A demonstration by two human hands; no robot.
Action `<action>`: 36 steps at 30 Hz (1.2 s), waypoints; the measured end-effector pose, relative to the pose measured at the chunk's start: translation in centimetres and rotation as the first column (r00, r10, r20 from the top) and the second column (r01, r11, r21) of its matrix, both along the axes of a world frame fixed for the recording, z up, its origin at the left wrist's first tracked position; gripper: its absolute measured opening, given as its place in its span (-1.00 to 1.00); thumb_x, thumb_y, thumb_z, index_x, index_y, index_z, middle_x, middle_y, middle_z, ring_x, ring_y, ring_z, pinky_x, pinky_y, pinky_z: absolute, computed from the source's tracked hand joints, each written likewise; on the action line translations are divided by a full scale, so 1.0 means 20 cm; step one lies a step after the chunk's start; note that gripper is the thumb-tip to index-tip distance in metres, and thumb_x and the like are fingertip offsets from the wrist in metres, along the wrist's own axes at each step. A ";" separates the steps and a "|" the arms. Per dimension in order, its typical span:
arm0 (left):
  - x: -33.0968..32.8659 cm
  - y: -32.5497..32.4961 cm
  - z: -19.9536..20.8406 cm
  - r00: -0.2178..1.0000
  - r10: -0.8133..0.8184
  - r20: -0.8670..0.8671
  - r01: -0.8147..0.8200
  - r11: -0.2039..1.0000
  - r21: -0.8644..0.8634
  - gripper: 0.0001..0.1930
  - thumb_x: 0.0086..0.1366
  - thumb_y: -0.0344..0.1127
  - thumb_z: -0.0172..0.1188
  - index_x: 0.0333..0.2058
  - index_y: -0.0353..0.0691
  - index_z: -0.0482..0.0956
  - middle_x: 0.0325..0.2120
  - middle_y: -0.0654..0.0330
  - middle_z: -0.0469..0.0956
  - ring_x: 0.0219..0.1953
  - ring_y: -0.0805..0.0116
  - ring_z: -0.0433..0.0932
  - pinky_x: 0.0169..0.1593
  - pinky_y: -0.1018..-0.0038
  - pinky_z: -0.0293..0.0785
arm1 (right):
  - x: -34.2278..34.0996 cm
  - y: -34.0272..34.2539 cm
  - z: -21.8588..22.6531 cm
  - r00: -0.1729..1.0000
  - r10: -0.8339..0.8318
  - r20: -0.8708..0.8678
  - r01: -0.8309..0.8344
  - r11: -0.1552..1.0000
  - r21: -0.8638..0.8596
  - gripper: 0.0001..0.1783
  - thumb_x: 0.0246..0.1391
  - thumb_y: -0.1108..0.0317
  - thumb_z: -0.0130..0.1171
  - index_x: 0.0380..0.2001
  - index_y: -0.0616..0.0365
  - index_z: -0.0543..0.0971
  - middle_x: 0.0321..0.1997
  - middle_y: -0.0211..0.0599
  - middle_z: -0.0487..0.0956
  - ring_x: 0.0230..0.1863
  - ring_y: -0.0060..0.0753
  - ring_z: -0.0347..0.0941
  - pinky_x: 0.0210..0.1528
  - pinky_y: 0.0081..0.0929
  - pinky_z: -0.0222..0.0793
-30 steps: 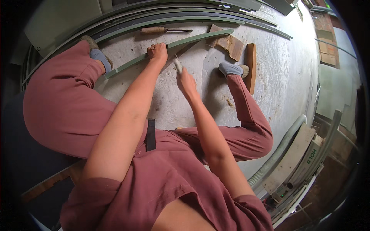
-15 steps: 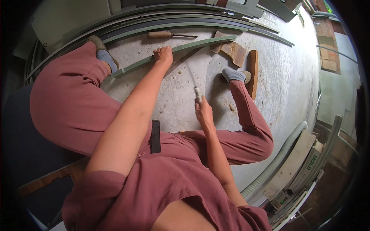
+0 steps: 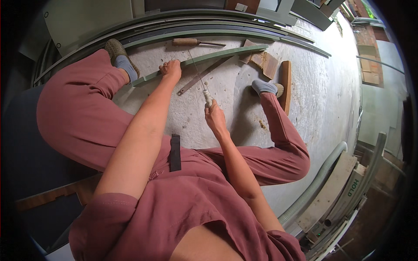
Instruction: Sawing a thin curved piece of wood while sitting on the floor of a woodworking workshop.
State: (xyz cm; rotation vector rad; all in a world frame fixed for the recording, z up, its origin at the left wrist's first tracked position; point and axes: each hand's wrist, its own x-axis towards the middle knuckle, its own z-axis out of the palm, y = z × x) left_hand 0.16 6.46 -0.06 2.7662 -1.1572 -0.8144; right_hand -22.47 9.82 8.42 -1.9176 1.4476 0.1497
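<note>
Pale, scuffed concrete floor [image 3: 322, 108] spreads across the middle of this head view, and along its far side runs a bundle of long bars [image 3: 204, 32], green and dark grey, lying side by side. Over on the far left stands a grey panel [image 3: 93, 24].

Now to the hands: the left hand [image 3: 171, 69] is wrapped over a green strip [image 3: 217, 55], fingers curled around it, knuckles up. That strip lies crosswise on the far part of the floor, its left end just beside the left foot [image 3: 124, 61], its right end passing over a wood block [image 3: 271, 67]. And look at the right hand [image 3: 215, 116], folded tightly around the pale handle [image 3: 207, 97] of a thin tool; its narrow blade [image 3: 197, 69] points to the far side and crosses the strip, just right of the left hand. Whether the two actually touch, you can't tell from up here.

Slanting from the strip's near edge toward the near left comes a flat bar [image 3: 191, 85]. Beyond the strip lies a wooden-handled tool [image 3: 185, 42], handle left, shaft to the right. Over on the right, a plank [image 3: 285, 82] sits just beside the right foot [image 3: 263, 86]. Dull red trousers [image 3: 82, 117] frame it all, knees wide apart, and on the near right curves a ribbed hose [image 3: 296, 204].
</note>
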 end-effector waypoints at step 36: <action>0.02 -0.03 0.05 0.993 0.074 -0.094 -0.063 0.992 0.113 -0.78 0.19 -0.40 -0.02 -0.22 -0.10 0.56 -0.14 0.19 0.49 0.00 0.14 0.38 0.02 0.17 0.24 | 0.07 -0.15 -0.24 0.993 0.104 0.047 -0.101 0.993 -0.052 -0.71 0.09 0.23 -0.12 -0.18 0.19 0.30 -0.42 0.28 0.46 -0.31 0.32 0.38 -0.29 0.07 0.24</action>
